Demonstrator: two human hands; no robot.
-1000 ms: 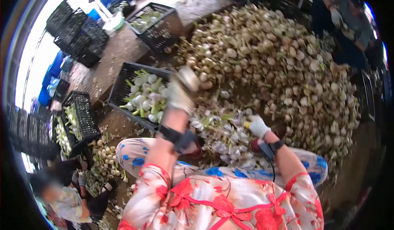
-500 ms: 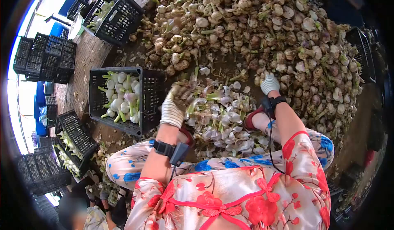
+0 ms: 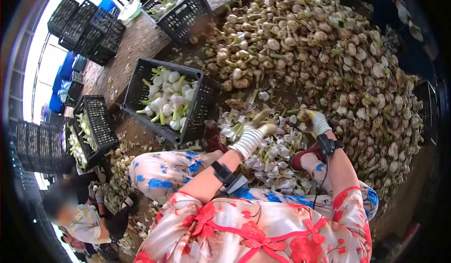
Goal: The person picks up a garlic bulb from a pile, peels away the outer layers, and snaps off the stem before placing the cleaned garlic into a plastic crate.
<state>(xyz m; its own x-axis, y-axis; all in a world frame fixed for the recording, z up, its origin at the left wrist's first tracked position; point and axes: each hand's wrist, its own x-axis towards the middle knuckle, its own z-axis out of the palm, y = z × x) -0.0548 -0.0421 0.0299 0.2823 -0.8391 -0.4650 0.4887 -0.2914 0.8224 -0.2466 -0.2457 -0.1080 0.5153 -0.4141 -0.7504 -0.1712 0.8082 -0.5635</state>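
Note:
My left hand, in a white-striped glove with soiled fingertips, hovers over the heap of peeled garlic skins. Its thumb and fingers stand apart, and nothing shows between them. To the right, my gloved right hand has its fingers closed round an unpeeled garlic bulb, whose stem points left toward my left hand. Part of that bulb is hidden by the fingers. Beyond both hands rises a large pile of unpeeled garlic. On my left, a black crate holds cleaned white garlic bulbs with trimmed green stems.
Another black crate with garlic stands farther back on the left. A tilted crate and stacked crates are at the far left. One co-worker sits at lower left; another person's hands show at upper right.
My right hand has come away from the pile edge with a garlic bulb. My left hand has moved right, away from the crate, over the skins. The view has also shifted.

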